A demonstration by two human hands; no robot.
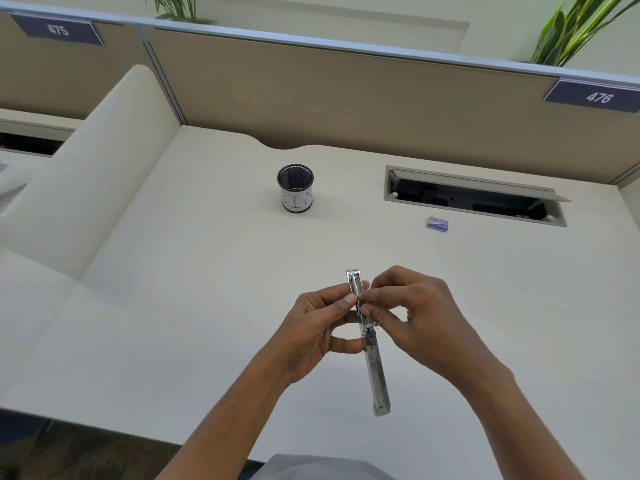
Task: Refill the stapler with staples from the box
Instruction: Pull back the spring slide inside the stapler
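A silver stapler (375,372) is swung fully open into one long strip and is held above the desk, its staple channel pointing away from me. My left hand (311,330) grips it from the left at the channel. My right hand (415,317) pinches at the channel's right side with thumb and fingertips; whether staples sit between them is too small to tell. A small blue staple box (437,224) lies on the desk at the far right, well apart from both hands.
A black mesh cup (295,188) with a white label stands at the back centre of the cream desk (190,289). An open cable hatch (474,195) is set into the desk at the back right. A beige partition (346,88) closes the rear.
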